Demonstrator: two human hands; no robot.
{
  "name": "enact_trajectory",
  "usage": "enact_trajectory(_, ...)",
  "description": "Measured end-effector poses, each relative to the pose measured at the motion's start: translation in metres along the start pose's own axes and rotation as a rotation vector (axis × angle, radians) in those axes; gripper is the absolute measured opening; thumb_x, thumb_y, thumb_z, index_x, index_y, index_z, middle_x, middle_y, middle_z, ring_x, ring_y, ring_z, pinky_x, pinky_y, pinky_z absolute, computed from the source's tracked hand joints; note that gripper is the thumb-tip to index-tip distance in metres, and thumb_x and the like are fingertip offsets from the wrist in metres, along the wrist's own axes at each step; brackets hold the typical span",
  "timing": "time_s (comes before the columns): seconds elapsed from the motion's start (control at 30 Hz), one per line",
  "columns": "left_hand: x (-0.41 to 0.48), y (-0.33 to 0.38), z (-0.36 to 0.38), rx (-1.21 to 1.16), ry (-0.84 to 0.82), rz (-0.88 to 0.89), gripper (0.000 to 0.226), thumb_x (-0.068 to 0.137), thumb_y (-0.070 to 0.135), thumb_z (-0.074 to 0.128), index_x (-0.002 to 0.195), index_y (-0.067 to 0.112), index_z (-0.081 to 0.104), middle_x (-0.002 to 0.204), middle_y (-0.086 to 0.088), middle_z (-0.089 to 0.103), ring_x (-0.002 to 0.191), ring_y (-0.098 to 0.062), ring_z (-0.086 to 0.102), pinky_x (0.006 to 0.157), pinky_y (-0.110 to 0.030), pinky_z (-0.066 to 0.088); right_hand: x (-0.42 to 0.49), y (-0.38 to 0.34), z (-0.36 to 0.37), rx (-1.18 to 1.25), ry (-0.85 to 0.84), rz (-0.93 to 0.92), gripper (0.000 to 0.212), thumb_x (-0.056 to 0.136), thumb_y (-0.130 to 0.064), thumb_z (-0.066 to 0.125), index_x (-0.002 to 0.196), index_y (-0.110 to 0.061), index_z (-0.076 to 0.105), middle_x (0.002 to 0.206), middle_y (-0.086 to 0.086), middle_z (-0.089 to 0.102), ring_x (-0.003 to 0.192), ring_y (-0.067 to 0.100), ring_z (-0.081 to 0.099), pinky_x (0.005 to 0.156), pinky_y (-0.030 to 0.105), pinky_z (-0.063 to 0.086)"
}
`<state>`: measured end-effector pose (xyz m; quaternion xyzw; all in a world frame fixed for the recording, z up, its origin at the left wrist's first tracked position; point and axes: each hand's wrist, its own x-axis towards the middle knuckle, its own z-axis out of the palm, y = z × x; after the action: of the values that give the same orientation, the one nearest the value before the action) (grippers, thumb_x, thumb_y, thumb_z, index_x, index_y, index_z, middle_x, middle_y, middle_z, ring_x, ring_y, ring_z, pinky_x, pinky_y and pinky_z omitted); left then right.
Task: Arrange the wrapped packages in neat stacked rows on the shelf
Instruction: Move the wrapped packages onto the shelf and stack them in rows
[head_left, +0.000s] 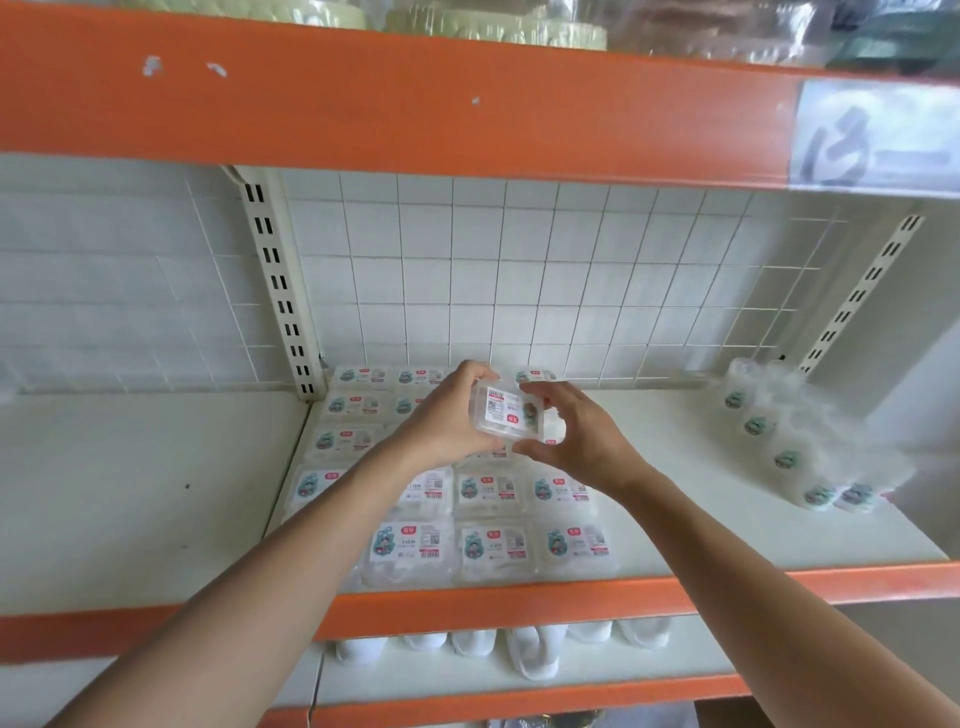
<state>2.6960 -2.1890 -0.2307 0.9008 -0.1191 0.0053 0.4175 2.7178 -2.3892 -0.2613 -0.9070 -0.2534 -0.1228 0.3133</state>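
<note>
Both hands hold one small clear wrapped package with a white and red label, above the rows on the shelf. My left hand grips its left side, and my right hand pinches its right side between thumb and fingers. Beneath them, several identical labelled packages lie flat in rows on the white shelf, reaching from the back grid to the front edge. My arms cover part of the middle rows.
A row of white wrapped rolls leans along the right side of the shelf. An orange beam runs overhead and another along the front edge. A slotted upright divides the left bay. More white packs sit on the lower shelf.
</note>
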Motion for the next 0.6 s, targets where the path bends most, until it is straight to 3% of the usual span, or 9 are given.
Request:
enact_trajectory(0.1,0.002,-0.001,-0.002,0.066,0.003,-0.008,0.074,0.072,0.023,0.083,0.132,0.023,0.041,0.127,0.005,0.047,0.106,-0.007,0.049,0.073,-0.009,0.037,0.003,0.003,0.0,0.003,-0.022,-0.009,0.071,0.072,-0.03,0.084,0.134,-0.018,0.051,0.123,-0.002,0.056,0.097,0.007,0.05,0.089,0.02,0.043)
enact_trajectory(0.23,0.002,-0.003,-0.005,0.111,-0.012,-0.06,0.06,0.082,0.039,0.072,0.134,0.024,0.045,0.126,0.013,0.044,0.112,-0.007,0.048,0.086,-0.021,0.038,0.005,0.007,0.003,-0.029,-0.039,-0.046,0.069,0.073,-0.031,0.083,0.133,-0.019,0.053,0.126,-0.002,0.056,0.109,0.013,0.054,0.088,0.013,0.036)
enact_trajectory(0.33,0.007,-0.006,-0.008,0.096,-0.002,-0.119,0.033,0.089,0.039,0.064,0.117,0.025,0.053,0.114,0.013,0.055,0.105,-0.01,0.055,0.085,-0.027,0.044,0.007,0.008,0.005,-0.032,-0.063,-0.087,0.067,0.074,-0.029,0.082,0.134,-0.02,0.053,0.13,-0.003,0.054,0.115,0.012,0.052,0.091,0.009,0.033)
enact_trajectory(0.43,0.014,-0.009,-0.009,0.087,0.013,-0.162,0.024,0.084,0.032,0.07,0.099,0.021,0.056,0.099,0.006,0.06,0.094,-0.014,0.06,0.083,-0.033,0.051,0.009,0.008,0.008,-0.048,-0.084,-0.152,0.067,0.074,-0.025,0.082,0.134,-0.022,0.053,0.137,-0.004,0.051,0.122,0.012,0.05,0.096,0.019,0.041)
enact_trajectory(0.5,0.017,-0.01,-0.011,0.035,0.056,-0.195,0.023,0.079,0.03,0.075,0.092,0.022,0.058,0.096,0.004,0.062,0.091,-0.014,0.062,0.082,-0.036,0.053,0.009,0.008,0.009,-0.064,-0.049,-0.159,0.067,0.075,-0.023,0.082,0.135,-0.022,0.052,0.138,-0.004,0.049,0.117,0.012,0.053,0.092,0.023,0.047)
enact_trajectory(0.6,0.019,-0.009,-0.012,-0.078,0.112,-0.252,0.026,0.079,0.021,0.077,0.095,0.02,0.057,0.094,0.002,0.064,0.086,-0.016,0.066,0.08,-0.04,0.056,0.01,0.004,0.009,-0.026,0.022,-0.037,0.064,0.078,-0.021,0.079,0.134,-0.023,0.049,0.132,-0.002,0.049,0.093,0.008,0.059,0.079,0.028,0.055)
